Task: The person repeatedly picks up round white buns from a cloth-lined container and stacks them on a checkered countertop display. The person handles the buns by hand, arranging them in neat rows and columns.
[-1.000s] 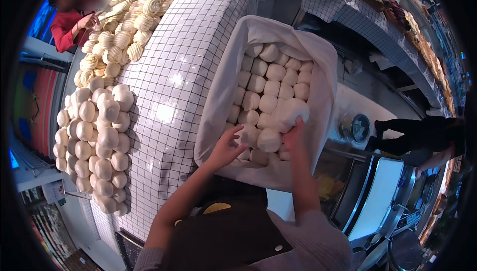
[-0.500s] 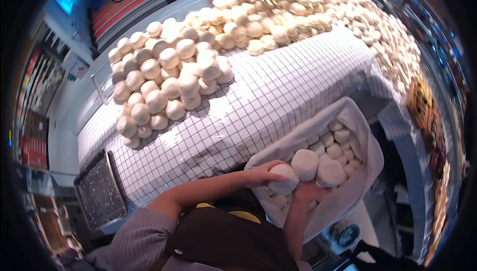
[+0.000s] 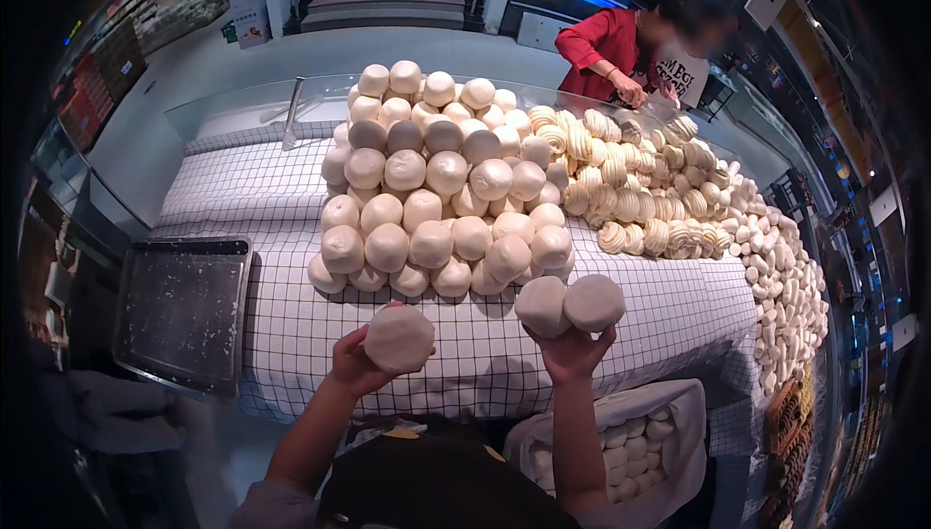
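Observation:
One round white steamed bun (image 3: 401, 339) sits in my left hand (image 3: 351, 364), its flat underside facing me and my fingers curled round it. My right hand (image 3: 574, 352) grips two more steamed buns (image 3: 567, 305) side by side. Both hands are raised over the near part of the checked tablecloth (image 3: 465, 374). Just beyond them rises a stacked pile of smooth steamed buns (image 3: 427, 204). Below my right forearm a cloth-lined bin (image 3: 685, 447) holds many more buns.
Twisted rolls (image 3: 640, 194) lie right of the pile, and small white pieces (image 3: 776, 267) are heaped farther right. An empty dark tray (image 3: 182, 311) rests at the left. Tongs (image 3: 293, 114) stand by a glass guard at the back. A person in red (image 3: 596, 49) is across the counter.
Both hands have lifted from the bin to the table in front of the pile, and moved apart. The single bun is in the left, the pair in the right. My view has turned.

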Demonstrator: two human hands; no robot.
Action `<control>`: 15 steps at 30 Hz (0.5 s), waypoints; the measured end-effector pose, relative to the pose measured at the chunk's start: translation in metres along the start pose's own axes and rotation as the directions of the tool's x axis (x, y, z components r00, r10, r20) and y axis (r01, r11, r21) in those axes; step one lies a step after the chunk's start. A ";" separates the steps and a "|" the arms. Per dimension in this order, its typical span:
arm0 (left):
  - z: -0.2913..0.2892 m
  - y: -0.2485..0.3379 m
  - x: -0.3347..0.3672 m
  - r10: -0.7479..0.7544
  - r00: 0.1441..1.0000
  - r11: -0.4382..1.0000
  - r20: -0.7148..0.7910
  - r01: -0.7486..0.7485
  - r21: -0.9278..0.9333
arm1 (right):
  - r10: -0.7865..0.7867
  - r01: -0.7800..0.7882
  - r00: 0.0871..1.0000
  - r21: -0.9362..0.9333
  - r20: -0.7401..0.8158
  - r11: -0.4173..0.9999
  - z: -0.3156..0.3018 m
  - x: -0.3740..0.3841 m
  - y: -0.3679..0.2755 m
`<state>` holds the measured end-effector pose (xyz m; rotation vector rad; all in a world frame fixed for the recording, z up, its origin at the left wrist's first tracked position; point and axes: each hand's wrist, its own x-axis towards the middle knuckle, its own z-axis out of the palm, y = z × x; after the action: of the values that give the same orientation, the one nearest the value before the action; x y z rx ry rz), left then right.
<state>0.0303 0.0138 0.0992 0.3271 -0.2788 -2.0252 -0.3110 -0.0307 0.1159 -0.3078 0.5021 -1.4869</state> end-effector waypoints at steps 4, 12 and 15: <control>-0.005 0.085 0.004 0.273 0.961 0.897 -0.036 -0.241 0.372 | -0.014 0.061 0.995 -0.510 0.095 0.858 0.049 0.121 -0.008; 0.013 0.287 0.239 0.621 0.572 -0.493 0.536 -0.247 0.834 | -0.173 0.294 0.910 -0.883 0.376 -0.367 0.184 0.373 0.062; -0.015 0.341 0.332 0.538 0.676 -0.628 0.504 -0.077 0.774 | -0.051 0.248 0.934 -0.745 0.353 -0.619 0.215 0.441 0.115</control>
<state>0.1709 -0.4366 0.1624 1.3679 -1.7864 -0.0904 -0.0999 -0.4823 0.1870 -2.2509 1.8679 -0.6066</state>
